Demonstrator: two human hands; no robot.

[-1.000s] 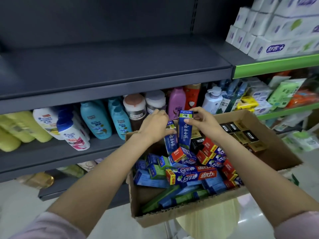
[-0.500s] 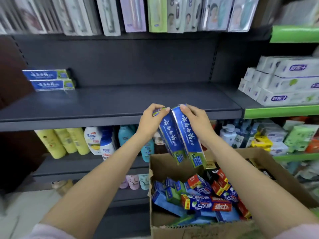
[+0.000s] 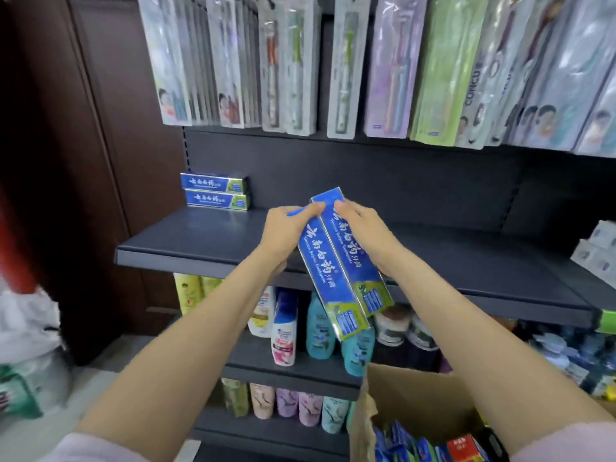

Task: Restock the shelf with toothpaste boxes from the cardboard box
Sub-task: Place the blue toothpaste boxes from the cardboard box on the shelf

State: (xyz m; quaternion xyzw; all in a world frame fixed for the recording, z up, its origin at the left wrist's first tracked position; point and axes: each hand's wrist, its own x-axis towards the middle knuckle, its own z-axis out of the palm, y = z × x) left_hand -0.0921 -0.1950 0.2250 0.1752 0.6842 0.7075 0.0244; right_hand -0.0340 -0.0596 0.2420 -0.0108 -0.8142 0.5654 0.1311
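Observation:
Two long blue toothpaste boxes (image 3: 336, 261) with green ends are held side by side, tilted, just in front of the dark grey shelf (image 3: 200, 241). My left hand (image 3: 283, 235) grips the left box from its left side. My right hand (image 3: 363, 235) grips the right box from the right. Two matching blue boxes (image 3: 215, 191) lie stacked at the shelf's back left. The cardboard box (image 3: 416, 398) sits at the lower right, with several toothpaste boxes (image 3: 433, 445) inside.
Packaged toothbrushes (image 3: 333, 61) hang above the shelf. Shampoo and lotion bottles (image 3: 283, 328) fill the shelves below. White tissue packs (image 3: 596, 251) sit at the right end. A dark wooden panel (image 3: 83, 161) stands at the left, with bagged goods (image 3: 26, 345) beside it.
Both hands lifted the two blue boxes out of the cardboard box and up to the shelf's level. The view swung upward and to the left.

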